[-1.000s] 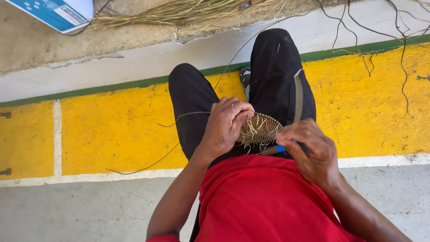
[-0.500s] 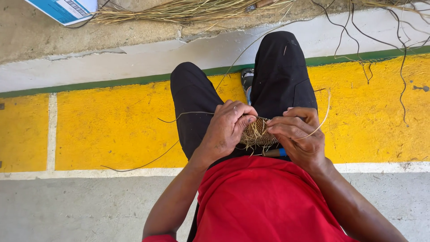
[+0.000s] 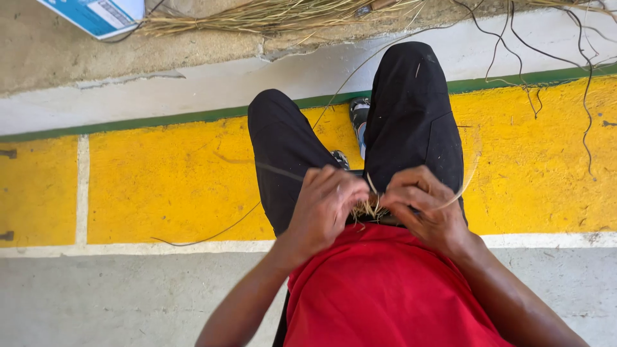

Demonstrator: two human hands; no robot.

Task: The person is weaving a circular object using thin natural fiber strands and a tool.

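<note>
item: small straw weave (image 3: pixel 367 209), in my lap between my knees. left hand (image 3: pixel 328 209) closed on its near edge; right hand (image 3: pixel 424 205) pinching a loose strand (image 3: pixel 468 183). best practice: keep tension even, pull snug.

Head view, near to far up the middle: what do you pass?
Red shirt → woven straw piece between the left hand and right hand → black trouser legs → green stripe → dry straw pile.
</note>
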